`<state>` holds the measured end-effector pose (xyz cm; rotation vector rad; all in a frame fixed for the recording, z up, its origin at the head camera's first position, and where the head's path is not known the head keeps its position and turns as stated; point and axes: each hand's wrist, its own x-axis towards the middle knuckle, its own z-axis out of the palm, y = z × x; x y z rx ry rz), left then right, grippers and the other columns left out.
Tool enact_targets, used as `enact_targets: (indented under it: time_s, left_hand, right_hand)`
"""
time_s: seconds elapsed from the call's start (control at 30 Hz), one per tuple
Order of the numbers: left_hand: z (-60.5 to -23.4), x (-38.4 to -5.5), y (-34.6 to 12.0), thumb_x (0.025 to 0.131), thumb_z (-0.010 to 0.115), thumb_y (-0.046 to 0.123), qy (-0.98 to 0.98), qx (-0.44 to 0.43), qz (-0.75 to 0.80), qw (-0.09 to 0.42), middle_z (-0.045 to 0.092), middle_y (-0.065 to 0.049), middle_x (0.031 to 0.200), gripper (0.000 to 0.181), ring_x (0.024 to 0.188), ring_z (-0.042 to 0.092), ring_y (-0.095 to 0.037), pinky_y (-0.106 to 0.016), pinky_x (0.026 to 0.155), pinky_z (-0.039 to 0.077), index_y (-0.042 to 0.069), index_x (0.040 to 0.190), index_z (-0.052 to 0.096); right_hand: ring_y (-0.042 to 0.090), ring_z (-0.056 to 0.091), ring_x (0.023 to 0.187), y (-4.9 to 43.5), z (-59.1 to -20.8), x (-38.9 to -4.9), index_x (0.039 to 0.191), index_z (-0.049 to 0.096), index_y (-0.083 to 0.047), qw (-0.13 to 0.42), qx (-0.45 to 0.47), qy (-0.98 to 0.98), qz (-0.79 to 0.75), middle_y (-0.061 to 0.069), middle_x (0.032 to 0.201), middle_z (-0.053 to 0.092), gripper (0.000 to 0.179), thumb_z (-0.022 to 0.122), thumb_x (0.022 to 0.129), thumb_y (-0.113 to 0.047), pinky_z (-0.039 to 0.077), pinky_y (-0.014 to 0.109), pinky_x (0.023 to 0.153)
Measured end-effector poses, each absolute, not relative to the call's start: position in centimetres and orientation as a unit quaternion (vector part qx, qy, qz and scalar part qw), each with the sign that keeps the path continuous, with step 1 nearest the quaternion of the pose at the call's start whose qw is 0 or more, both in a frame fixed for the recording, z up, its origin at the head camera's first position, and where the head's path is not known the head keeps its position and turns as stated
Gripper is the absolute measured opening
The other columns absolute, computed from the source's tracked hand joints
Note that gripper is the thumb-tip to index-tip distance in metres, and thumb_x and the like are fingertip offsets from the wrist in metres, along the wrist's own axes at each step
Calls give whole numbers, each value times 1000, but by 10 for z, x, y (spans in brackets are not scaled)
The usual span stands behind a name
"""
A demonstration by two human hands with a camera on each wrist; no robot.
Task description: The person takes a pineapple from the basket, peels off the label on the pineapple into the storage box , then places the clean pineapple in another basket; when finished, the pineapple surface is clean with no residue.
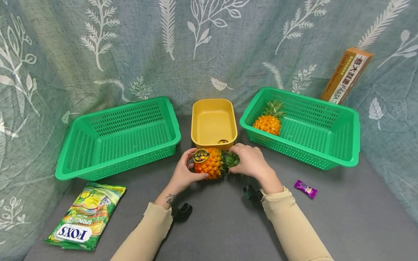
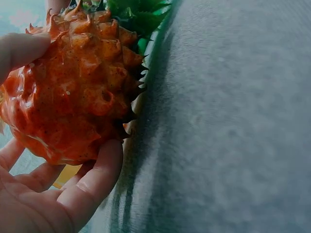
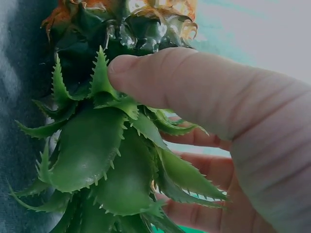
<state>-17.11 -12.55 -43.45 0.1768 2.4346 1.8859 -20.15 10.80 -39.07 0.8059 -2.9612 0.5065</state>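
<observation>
Both hands hold an orange toy pineapple (image 1: 213,165) sideways, in front of the yellow bin (image 1: 213,121). Around its round bottom end, beside a black-and-gold sticker (image 1: 200,156), curl the fingers and thumb of my left hand (image 1: 187,170). My right hand (image 1: 249,161) grips the green leafy crown (image 3: 97,150), thumb at the base of the leaves and fingers behind them. In the left wrist view the spiky orange body (image 2: 73,92) fills the palm side of the hand. A second pineapple (image 1: 269,123) lies in the right green basket (image 1: 326,159).
Another green basket (image 1: 121,159) stands at the left. A Fox's candy bag (image 1: 86,217) lies at front left, and a small purple wrapped sweet (image 1: 306,189) right of the right hand. Behind the right basket leans a pasta box (image 1: 347,74) against the patterned curtain (image 1: 137,43).
</observation>
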Motion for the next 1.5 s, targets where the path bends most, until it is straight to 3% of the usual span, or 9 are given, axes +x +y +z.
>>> enact_targets:
  time_s: [0.3,0.6,0.8,0.97,1.3,1.5]
  left_hand:
    - [-437,-179,-123,67,77,-4,786,70,614,25,39,-18,134,86,110,49,-36,-44,89,45,11,139,32]
    - [-441,-178,-124,67,77,-4,781,73,620,17,39,-18,133,83,111,47,-35,-43,92,40,9,137,34]
    - [-439,-176,-124,67,76,-5,777,80,624,17,39,-19,131,84,108,48,-36,-41,88,43,8,138,33]
    - [-440,-177,-124,67,76,-5,778,82,622,15,39,-19,131,83,109,49,-37,-43,89,44,8,137,33]
    - [-445,-177,-126,67,76,-3,785,92,613,6,39,-19,132,82,111,49,-35,-42,92,42,8,136,34]
    - [-445,-177,-125,66,77,-3,783,92,615,6,41,-17,131,84,112,49,-33,-42,93,42,9,136,33]
  right_hand:
    - [26,58,96,112,-392,-205,111,63,-14,15,250,-954,162,4,114,61,52,81,67,-36,43,47,80]
    - [32,49,111,115,-381,-202,127,54,-9,16,240,-942,233,10,123,55,76,76,68,-51,38,52,94]
    - [28,54,104,108,-372,-197,119,57,-4,86,230,-915,321,12,114,60,45,62,88,-36,43,46,87]
    - [26,57,95,83,-366,-194,107,64,-5,118,216,-904,349,9,106,64,25,59,89,-21,48,42,76]
    - [28,55,89,26,-350,-196,110,66,-9,44,236,-957,165,8,103,61,28,59,88,-25,47,43,76]
    - [26,50,81,15,-347,-202,95,68,-14,-15,210,-971,113,5,91,57,16,58,88,-24,44,44,72]
